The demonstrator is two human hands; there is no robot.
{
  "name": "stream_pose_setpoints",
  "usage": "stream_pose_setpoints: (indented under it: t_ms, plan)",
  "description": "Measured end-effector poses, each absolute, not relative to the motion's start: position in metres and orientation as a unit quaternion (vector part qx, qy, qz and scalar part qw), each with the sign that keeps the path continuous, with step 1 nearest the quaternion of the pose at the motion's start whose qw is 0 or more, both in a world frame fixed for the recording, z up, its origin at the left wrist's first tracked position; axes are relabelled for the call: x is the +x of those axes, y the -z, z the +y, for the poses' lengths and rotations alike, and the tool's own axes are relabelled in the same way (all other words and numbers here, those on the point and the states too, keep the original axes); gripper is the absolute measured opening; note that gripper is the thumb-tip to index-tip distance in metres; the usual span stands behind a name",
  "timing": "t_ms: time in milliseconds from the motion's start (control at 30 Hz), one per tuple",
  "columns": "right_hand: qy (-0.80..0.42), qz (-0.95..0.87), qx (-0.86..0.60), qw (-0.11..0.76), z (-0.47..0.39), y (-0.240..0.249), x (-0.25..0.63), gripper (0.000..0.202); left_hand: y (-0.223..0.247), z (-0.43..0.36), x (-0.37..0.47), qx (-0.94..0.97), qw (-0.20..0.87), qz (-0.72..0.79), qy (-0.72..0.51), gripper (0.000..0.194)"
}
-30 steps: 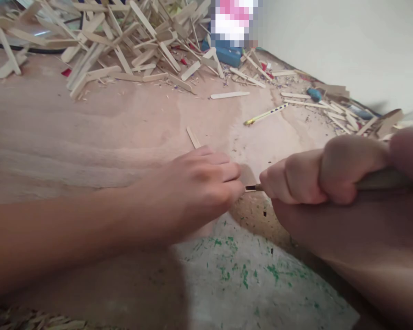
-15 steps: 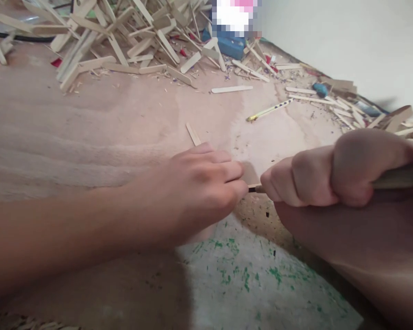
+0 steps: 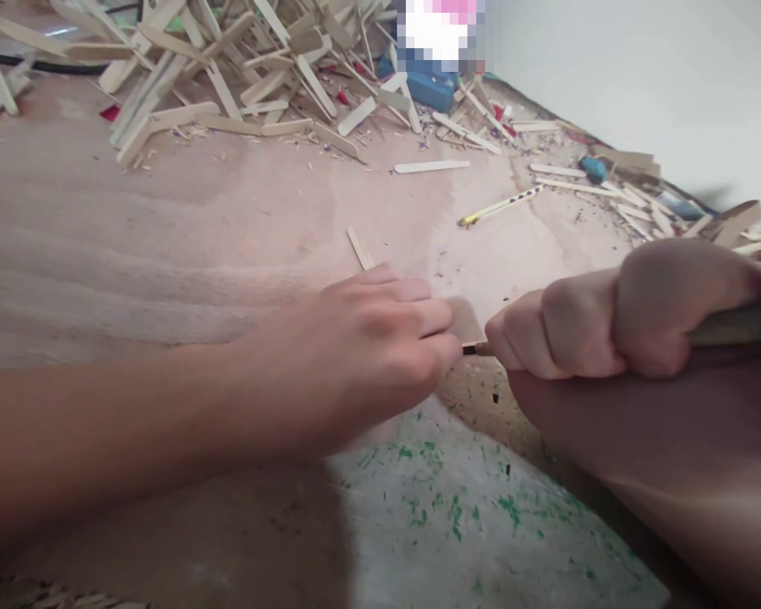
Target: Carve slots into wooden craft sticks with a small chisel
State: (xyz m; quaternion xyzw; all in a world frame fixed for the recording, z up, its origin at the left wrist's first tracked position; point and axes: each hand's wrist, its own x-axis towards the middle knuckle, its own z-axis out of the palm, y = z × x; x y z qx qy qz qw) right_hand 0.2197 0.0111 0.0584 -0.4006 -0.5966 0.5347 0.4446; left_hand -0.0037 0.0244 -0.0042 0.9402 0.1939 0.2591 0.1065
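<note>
Looks like close-up tool work: right hand clamped round the tool, its dark tip by the curled left hand (can't tell what that's gripping), so next probably calls for steady pressure.

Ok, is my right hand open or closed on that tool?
Closed: the right hand wraps around the tool, whose dark tip shows near the left hand.
</note>
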Motion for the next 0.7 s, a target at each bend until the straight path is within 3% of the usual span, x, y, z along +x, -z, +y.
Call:
stream_pose_setpoints:
  t_ms: [267,500,700]
  plan:
    - [-0.514,-0.536,-0.470,0.477,0.007,-0.057,0.231,0.057,0.000,0.025,-0.002,0.941,0.123,0.195,-0.247,0.035]
    - [-0.523,-0.502,-0.464,0.509,0.004,-0.053,0.238,0.061,0.001,0.024,-0.001,0.934,0.157,0.202,-0.251,0.029]
    - [-0.529,-0.541,-0.471,0.453,-0.004,-0.057,0.230,0.065,0.004,0.023,-0.001,0.934,0.156,0.205,-0.247,0.029]
